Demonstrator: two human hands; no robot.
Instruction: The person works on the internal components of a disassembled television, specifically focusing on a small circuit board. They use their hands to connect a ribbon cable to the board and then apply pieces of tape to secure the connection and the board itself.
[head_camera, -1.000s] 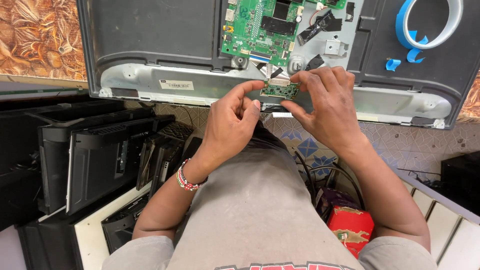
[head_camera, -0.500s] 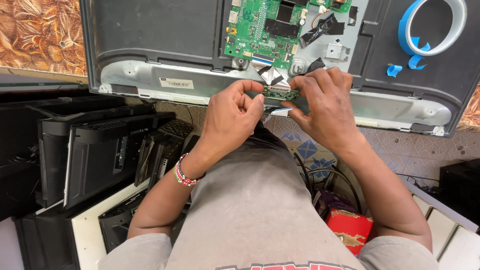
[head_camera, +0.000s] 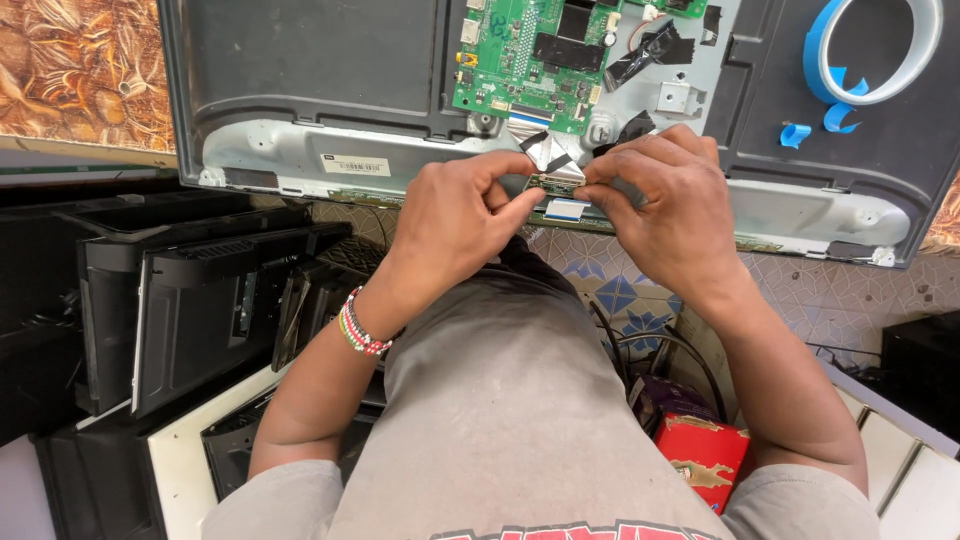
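- Your left hand (head_camera: 455, 215) and right hand (head_camera: 665, 195): fingers clamped on small green strip board (head_camera: 555, 185) (ends pinched).
- Strip board sits at the lower edge of open TV back (head_camera: 320, 80), below big circuit board (head_camera: 535, 60).

Bright, even daylight; soft shadows; sharp focus; slight edge distortion.

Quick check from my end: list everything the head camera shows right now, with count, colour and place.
open flat-screen back panel: one, dark grey, top
green main circuit board: one, top centre
small green strip board: one, between both hands
blue tape roll: one, top right
black plastic monitor casings: several, stacked left
red printed packet: one, lower right
beaded wristband: one, left wrist
left hand: fingers pinch strip board
right hand: fingers pinch strip board
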